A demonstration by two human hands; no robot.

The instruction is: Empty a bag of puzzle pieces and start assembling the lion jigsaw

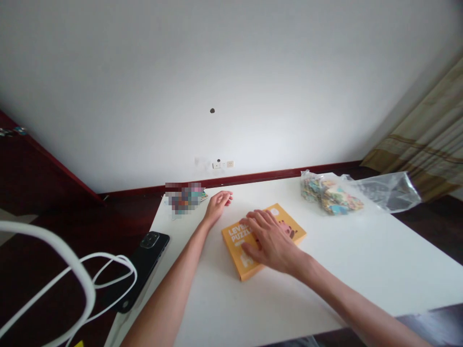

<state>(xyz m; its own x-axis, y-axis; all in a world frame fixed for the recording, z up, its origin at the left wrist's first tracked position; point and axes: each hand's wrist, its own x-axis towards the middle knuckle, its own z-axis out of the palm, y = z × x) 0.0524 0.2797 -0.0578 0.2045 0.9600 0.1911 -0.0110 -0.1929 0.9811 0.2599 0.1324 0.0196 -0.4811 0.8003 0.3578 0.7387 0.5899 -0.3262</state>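
A yellow-orange puzzle box [237,255] with white lettering "LEVEL PUZZLE" and a pink cartoon figure lies flat and at an angle on the white table. Across its top rests my right hand [269,238], palm down with the fingers spread, covering the middle of the box. My left hand [218,206] is on the table just beyond the box's left corner, apart from it. Its fingers are loosely curled together, and nothing shows in them.
Clear plastic bags of puzzle pieces [334,195] lie at the back right. A pixelated colourful item [184,198] is at the back left. Along the table's left edge sits a black phone [144,260], near a looped white cable [83,279]. Behind the table [379,270] stands a wall.
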